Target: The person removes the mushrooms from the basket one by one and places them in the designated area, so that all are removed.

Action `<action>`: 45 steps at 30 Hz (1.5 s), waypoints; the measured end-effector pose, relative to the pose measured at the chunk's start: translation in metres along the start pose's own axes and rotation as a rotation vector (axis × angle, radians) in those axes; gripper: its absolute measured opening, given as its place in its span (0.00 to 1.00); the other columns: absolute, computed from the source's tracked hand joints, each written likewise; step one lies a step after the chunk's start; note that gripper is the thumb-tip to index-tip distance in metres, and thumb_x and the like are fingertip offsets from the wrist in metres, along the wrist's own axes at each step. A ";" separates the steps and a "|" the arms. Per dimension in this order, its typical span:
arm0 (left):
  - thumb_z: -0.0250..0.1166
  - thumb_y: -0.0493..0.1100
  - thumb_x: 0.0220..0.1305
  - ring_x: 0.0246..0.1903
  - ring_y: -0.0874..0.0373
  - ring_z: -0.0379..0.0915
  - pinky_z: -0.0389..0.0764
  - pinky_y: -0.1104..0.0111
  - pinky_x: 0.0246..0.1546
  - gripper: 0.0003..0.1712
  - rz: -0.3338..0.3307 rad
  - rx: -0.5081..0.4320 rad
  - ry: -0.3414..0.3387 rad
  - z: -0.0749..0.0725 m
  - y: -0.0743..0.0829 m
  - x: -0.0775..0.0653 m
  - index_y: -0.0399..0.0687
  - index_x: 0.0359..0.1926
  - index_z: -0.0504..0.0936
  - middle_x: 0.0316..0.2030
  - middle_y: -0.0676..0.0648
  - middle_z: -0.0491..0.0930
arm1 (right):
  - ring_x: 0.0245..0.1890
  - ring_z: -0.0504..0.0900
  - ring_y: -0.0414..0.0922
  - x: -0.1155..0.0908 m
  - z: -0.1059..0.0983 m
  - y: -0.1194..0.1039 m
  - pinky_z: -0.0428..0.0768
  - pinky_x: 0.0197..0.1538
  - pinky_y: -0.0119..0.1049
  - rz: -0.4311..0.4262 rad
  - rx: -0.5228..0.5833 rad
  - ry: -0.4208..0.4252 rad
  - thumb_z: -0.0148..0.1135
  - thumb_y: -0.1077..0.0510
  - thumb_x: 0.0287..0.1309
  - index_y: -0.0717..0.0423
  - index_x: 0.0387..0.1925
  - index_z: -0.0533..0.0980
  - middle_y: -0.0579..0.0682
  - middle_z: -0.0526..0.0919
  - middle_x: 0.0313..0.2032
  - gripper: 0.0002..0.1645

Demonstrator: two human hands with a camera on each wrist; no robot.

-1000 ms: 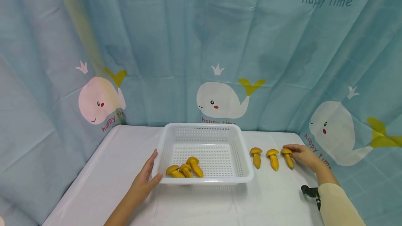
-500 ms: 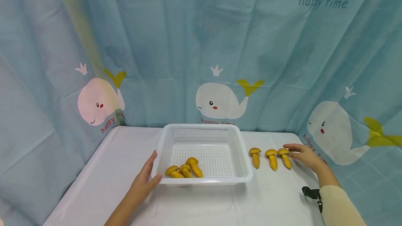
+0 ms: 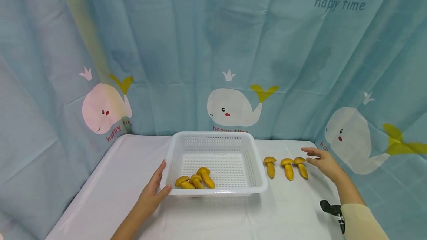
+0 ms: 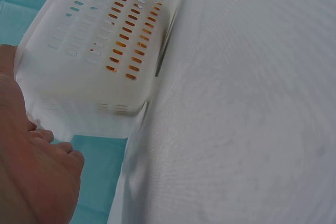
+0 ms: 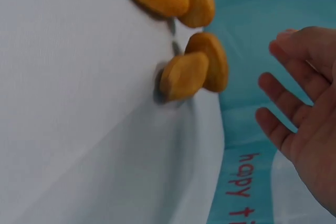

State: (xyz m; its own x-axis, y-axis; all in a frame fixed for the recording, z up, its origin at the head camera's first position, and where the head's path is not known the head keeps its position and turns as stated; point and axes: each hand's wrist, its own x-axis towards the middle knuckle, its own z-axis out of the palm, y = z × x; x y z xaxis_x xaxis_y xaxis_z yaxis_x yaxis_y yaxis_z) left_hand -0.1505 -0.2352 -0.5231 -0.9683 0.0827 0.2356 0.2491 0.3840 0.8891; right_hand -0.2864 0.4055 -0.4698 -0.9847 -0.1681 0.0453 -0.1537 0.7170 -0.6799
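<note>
A: First, the item nearest the right hand?

B: Yellow toy mushroom [image 3: 301, 167], one of three lying in a row on the table to the right of the white basket [image 3: 258, 173]. It is the one farthest from the basket, cap toward the curtain, stem toward the person. In the right wrist view it shows as a cap and stem [image 5: 191, 72] lying free on the cloth.

A: Right hand, pose?

B: Right hand [image 3: 321, 161] sits just beyond that mushroom, on the side away from the basket. Fingers straight and spread, palm turned toward the mushroom, gripping nothing. A small gap shows between fingertips [image 5: 277, 48] and cap. Cream sleeve, with a black strap [image 3: 330, 208] at the wrist.

A: Left hand?

B: Left hand [image 3: 154, 192] lies against the basket's near left corner, fingers straight along the side wall, thumb on the front rim. Released, not curled round it.

A: Other contents?

B: Three more mushrooms [image 3: 196, 179] inside the basket, grouped at its near left corner. Middle mushroom [image 3: 288, 168] and inner mushroom [image 3: 270, 165] of the outside row lie between the basket and the first item.

A: Surface and room?

B: Table [image 3: 110, 180] under a white cloth. Behind the basket and on both sides hangs a blue curtain [image 3: 186, 55] printed with white whales and "happy time".
</note>
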 end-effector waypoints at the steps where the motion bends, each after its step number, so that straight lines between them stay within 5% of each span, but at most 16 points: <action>1: 0.66 0.44 0.71 0.79 0.36 0.39 0.46 0.92 0.63 0.49 0.000 0.001 -0.001 0.000 0.000 0.000 0.57 0.83 0.47 0.82 0.46 0.43 | 0.63 0.71 0.67 -0.001 0.000 -0.005 0.77 0.61 0.64 0.001 0.005 0.004 0.61 0.49 0.73 0.57 0.70 0.72 0.68 0.73 0.67 0.30; 13: 0.65 0.43 0.72 0.79 0.36 0.39 0.46 0.92 0.64 0.48 0.034 0.003 -0.006 -0.003 0.001 0.000 0.54 0.83 0.46 0.82 0.45 0.43 | 0.57 0.78 0.62 -0.012 0.013 -0.062 0.79 0.59 0.64 -0.007 0.061 0.104 0.62 0.45 0.72 0.52 0.71 0.72 0.64 0.73 0.67 0.31; 23: 0.65 0.43 0.72 0.79 0.39 0.37 0.46 0.92 0.65 0.49 0.036 -0.002 -0.008 -0.003 -0.001 0.001 0.55 0.83 0.46 0.82 0.45 0.42 | 0.65 0.70 0.65 -0.013 0.029 -0.095 0.77 0.62 0.63 -0.055 0.072 0.118 0.62 0.45 0.71 0.50 0.69 0.74 0.61 0.72 0.68 0.30; 33: 0.66 0.44 0.72 0.79 0.36 0.38 0.47 0.93 0.63 0.49 -0.001 -0.005 -0.013 -0.003 0.000 0.000 0.56 0.83 0.46 0.82 0.47 0.42 | 0.64 0.72 0.58 -0.015 0.043 -0.129 0.73 0.65 0.61 -0.184 0.130 0.153 0.65 0.50 0.69 0.52 0.67 0.76 0.59 0.76 0.67 0.27; 40: 0.66 0.43 0.72 0.79 0.36 0.37 0.47 0.93 0.63 0.49 0.012 -0.011 -0.018 -0.002 0.001 0.000 0.55 0.83 0.46 0.82 0.45 0.42 | 0.66 0.71 0.57 -0.025 0.056 -0.160 0.73 0.64 0.65 -0.232 0.183 0.111 0.67 0.51 0.68 0.43 0.66 0.77 0.50 0.74 0.69 0.26; 45: 0.65 0.40 0.72 0.79 0.34 0.36 0.47 0.93 0.64 0.48 0.041 -0.025 -0.020 -0.002 0.001 0.001 0.52 0.83 0.46 0.82 0.43 0.42 | 0.66 0.71 0.49 -0.030 0.072 -0.182 0.74 0.65 0.53 -0.300 0.231 0.084 0.68 0.57 0.66 0.43 0.65 0.78 0.45 0.77 0.67 0.26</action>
State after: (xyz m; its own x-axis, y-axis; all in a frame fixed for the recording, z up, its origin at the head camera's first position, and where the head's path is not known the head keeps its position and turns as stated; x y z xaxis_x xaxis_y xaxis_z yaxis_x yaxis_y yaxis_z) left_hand -0.1511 -0.2367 -0.5210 -0.9574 0.1165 0.2641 0.2885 0.3570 0.8884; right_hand -0.2229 0.2309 -0.4001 -0.9037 -0.2839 0.3205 -0.4227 0.4715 -0.7740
